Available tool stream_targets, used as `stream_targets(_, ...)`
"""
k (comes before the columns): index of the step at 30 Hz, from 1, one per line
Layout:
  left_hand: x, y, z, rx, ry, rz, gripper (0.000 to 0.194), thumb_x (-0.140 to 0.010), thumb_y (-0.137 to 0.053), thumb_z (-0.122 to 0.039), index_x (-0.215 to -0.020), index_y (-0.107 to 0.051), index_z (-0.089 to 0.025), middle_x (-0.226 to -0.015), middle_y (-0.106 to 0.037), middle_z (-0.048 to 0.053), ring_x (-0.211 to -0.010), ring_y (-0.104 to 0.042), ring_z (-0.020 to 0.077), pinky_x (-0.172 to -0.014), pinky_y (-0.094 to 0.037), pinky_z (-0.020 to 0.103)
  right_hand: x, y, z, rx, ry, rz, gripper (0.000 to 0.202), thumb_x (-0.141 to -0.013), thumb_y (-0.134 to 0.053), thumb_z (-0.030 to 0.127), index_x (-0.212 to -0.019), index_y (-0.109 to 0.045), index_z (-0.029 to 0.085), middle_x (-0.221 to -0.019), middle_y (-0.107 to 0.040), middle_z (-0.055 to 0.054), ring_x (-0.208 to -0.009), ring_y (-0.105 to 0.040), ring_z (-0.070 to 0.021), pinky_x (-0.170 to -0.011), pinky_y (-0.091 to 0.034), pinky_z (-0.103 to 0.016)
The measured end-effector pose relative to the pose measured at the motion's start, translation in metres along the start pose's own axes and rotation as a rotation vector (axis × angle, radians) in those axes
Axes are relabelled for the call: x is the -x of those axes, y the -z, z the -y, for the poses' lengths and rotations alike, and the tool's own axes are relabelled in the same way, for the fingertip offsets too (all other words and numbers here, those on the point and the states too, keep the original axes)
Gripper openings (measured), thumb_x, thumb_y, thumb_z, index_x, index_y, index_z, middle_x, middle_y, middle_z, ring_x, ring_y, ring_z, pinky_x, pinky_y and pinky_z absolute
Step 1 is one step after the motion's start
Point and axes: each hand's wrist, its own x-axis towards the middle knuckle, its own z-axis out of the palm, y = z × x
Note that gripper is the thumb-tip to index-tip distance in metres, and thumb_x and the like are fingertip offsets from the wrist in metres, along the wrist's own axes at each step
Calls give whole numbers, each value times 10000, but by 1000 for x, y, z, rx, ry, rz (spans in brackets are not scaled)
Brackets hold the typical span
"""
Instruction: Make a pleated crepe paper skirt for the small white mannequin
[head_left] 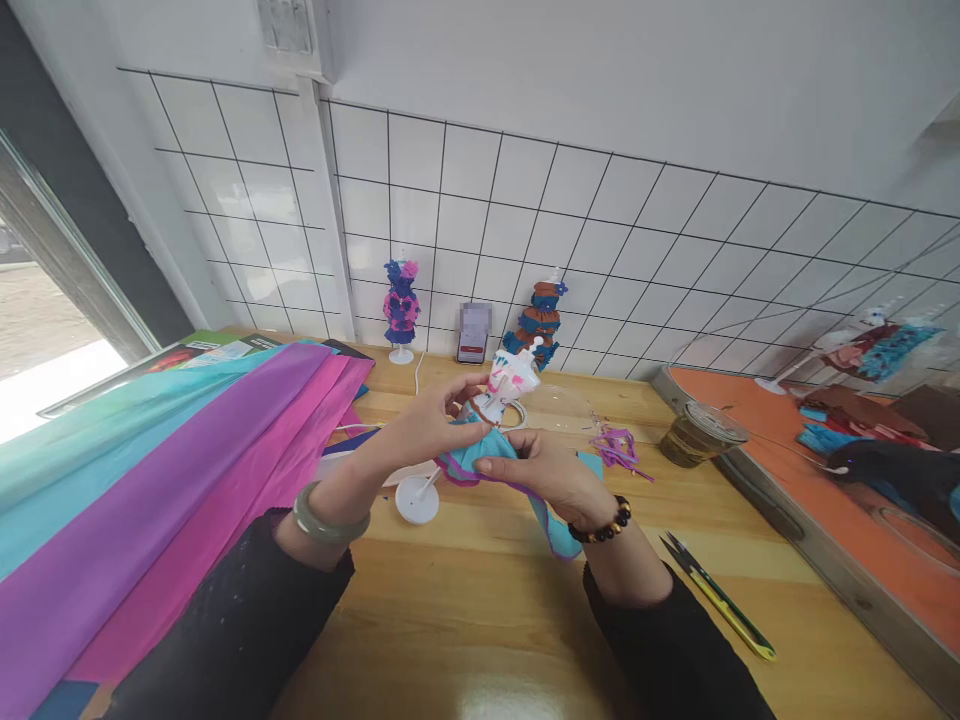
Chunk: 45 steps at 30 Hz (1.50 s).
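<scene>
A small white dress-form mannequin with pink and teal marks tilts over the table between my hands. My left hand is closed round its waist, thumb on the front. Turquoise crepe paper with a purple edge is gathered about the lower part like a skirt. My right hand pinches that paper between thumb and fingers. A loose end of the strip hangs below my right wrist. The mannequin's round white base sticks out at the lower left, on its thin rod.
Turquoise, purple and pink sheets lie on the left. Two dressed mannequins, one blue and pink, one brown and blue, flank a phone. Yellow thread snips, purple scraps and a lidded jar are on the right.
</scene>
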Motion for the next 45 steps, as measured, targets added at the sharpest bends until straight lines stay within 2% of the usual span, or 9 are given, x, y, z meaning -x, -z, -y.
stream_targets(8,1,-4,-1,11,-32,6,540,-743,-625,-211,-1268,-496,-196,-1207,-594,68,-964,-558,181,-847,-422,328,-3,-2,0,-99,-14,42,343,-579,-774,505,-613,-662,182,-562,-557,18,-600,-503,-129,-557,-373,-265)
stream_targets(13,1,-6,-1,55,-29,13,564,-741,-624,-187,-1286,-478,-179,-1172,-603,73,-983,-557,176,-848,-429,315,-2,-4,1,-128,-7,71,325,-584,-769,486,-713,-703,195,-650,-627,-3,-667,-557,-152,-587,-411,-271)
stream_targets(21,0,-5,-1,97,-1,21,596,-736,-636,-201,-1307,-469,-170,-1120,-620,75,-923,-570,164,-814,-453,309,-2,-3,-4,17,-20,25,322,-630,-740,495,-633,-661,183,-468,-510,27,-526,-481,-124,-469,-330,-247)
stream_targets(24,0,-3,1,110,33,15,585,-741,-641,-216,-1300,-477,-173,-1093,-629,71,-898,-574,160,-787,-461,306,2,4,0,62,22,46,342,-657,-720,511,-698,-657,178,-544,-526,34,-542,-463,-104,-482,-328,-234)
stream_targets(27,-1,0,6,167,28,39,572,-749,-646,-230,-1296,-483,-196,-1118,-623,67,-965,-574,174,-820,-461,312,7,14,5,21,90,49,342,-709,-694,496,-798,-644,170,-673,-563,21,-600,-471,-97,-534,-356,-232)
stream_targets(30,-2,2,11,188,42,69,565,-757,-651,-256,-1297,-487,-217,-1136,-615,66,-993,-570,183,-839,-461,328,10,19,6,-31,113,20,323,-764,-655,476,-875,-627,174,-753,-567,2,-650,-474,-105,-574,-370,-241)
stream_targets(34,-2,3,11,210,81,107,594,-759,-657,-276,-1320,-468,-225,-1158,-600,70,-1010,-560,194,-861,-459,353,9,17,6,26,154,-50,274,-804,-614,451,-845,-620,180,-716,-529,5,-629,-440,-107,-549,-340,-244)
stream_targets(41,-1,4,9,228,82,134,590,-787,-627,-293,-1342,-444,-218,-1181,-599,80,-1044,-546,214,-884,-448,378,8,8,9,169,157,-156,247,-798,-617,412,-823,-598,167,-680,-514,15,-584,-403,-100,-515,-315,-237)
stream_targets(45,-1,4,11,215,63,158,629,-774,-645,-313,-1358,-428,-225,-1282,-548,85,-1124,-514,237,-925,-435,389,9,7,12,187,169,-173,246,-805,-601,414,-804,-587,169,-695,-530,11,-598,-425,-103,-533,-331,-239)
